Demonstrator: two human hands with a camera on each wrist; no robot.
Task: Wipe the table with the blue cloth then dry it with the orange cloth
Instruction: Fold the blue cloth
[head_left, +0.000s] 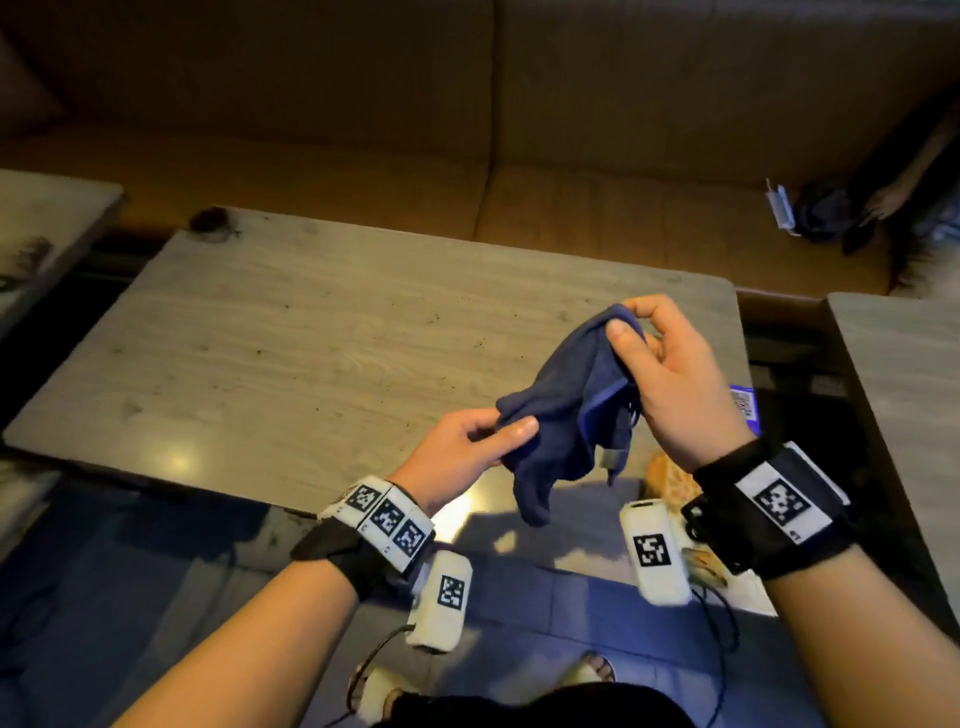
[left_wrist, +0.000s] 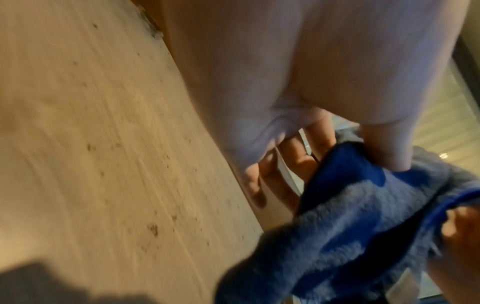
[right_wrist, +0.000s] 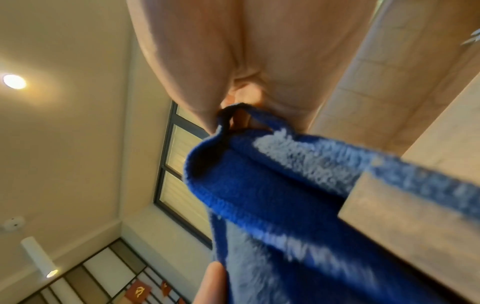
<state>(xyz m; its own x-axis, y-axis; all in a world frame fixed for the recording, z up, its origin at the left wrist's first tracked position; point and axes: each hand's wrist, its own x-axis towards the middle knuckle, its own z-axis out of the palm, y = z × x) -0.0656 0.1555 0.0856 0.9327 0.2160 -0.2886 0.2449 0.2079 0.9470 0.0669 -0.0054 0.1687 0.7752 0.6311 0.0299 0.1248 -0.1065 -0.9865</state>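
Observation:
The blue cloth (head_left: 566, 410) hangs crumpled in the air above the near right part of the wooden table (head_left: 291, 338). My left hand (head_left: 488, 441) pinches its lower left edge between thumb and fingers. My right hand (head_left: 639, 338) pinches its upper corner, raised higher. Part of the orange cloth (head_left: 672, 480) shows below my right wrist, at the table's near right corner. In the left wrist view the blue cloth (left_wrist: 363, 226) fills the lower right beside the speckled table (left_wrist: 91, 144). The right wrist view shows the blue cloth (right_wrist: 298, 195) pinched at its top.
Small dark crumbs dot the tabletop. A brown sofa (head_left: 467, 130) runs along the far side, with dark items (head_left: 826, 213) on its right seat. More tables stand at the left (head_left: 41, 223) and right (head_left: 904, 395). A printed card (head_left: 745, 408) lies right of the table.

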